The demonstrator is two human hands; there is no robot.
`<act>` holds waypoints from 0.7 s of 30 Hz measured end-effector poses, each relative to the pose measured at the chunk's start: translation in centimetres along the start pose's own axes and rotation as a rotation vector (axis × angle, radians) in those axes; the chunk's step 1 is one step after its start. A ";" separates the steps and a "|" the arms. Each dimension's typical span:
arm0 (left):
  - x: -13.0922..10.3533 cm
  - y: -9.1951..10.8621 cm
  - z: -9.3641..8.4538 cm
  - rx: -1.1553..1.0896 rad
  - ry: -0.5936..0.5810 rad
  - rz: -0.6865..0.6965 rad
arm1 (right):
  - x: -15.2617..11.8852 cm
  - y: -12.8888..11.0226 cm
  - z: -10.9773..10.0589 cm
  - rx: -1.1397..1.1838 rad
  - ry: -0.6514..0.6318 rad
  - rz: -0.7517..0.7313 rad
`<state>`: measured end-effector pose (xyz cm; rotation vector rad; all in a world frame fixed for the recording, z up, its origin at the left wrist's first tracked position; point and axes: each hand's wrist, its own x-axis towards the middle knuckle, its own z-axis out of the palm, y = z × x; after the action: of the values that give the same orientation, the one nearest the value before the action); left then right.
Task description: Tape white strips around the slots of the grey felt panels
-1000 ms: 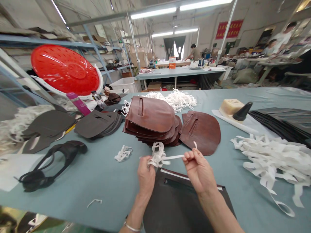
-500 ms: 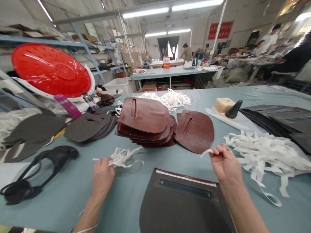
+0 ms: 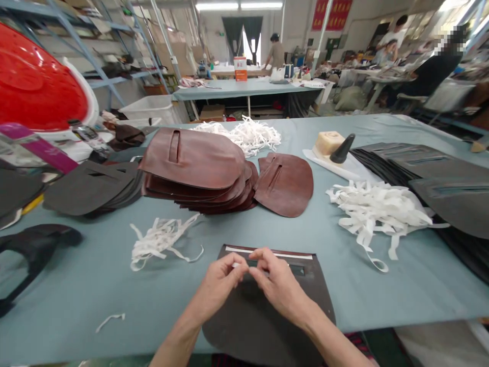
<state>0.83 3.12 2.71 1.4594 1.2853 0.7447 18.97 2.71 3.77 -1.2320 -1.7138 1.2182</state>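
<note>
My left hand (image 3: 222, 282) is closed in a pinch, with a short white strip (image 3: 235, 265) showing between thumb and forefinger. Almost touching it, my right hand (image 3: 275, 279) also pinches; whatever its fingertips hold is too small to make out. Both hands are above the upper edge of a dark grey rounded leather panel (image 3: 260, 326), which lies flat at the table's front edge. A white tape line (image 3: 301, 255) runs along that edge, above a long slot (image 3: 296, 269) partly covered by my right hand.
Brown slotted panels (image 3: 198, 158) are stacked beyond, with another brown panel (image 3: 290, 186) beside them. White strips lie in a left pile (image 3: 160, 242) and a right pile (image 3: 378, 209). A yellowish block (image 3: 329, 142), black cone (image 3: 343, 149) and dark panels (image 3: 439, 163) are at right.
My left hand has left the small white strip pile and my right hand has moved inward; they now meet over the dark panel. A loose strip lies at lower left. The view has shifted.
</note>
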 end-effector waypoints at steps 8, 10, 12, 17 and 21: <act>-0.9 -4.8 -0.5 -0.018 -0.011 -0.230 | -6.0 5.5 -6.6 -0.244 -0.018 0.141; -1.6 -5.2 0.3 -0.016 -0.009 -0.256 | -6.1 6.4 -6.8 -0.269 0.036 0.173; -2.1 -5.3 1.0 -0.010 0.049 -0.317 | -5.6 6.8 -6.9 -0.311 0.092 0.219; -2.3 -5.2 1.1 -0.016 0.185 -0.401 | -4.8 7.0 -7.3 -0.403 0.142 0.313; -1.8 -5.0 0.6 0.000 0.182 -0.374 | -5.6 7.1 -7.9 -0.424 0.143 0.305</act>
<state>-0.75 0.90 -1.84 1.1225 1.6405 0.6349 29.95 0.46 -0.50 -1.8423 -1.7761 0.9244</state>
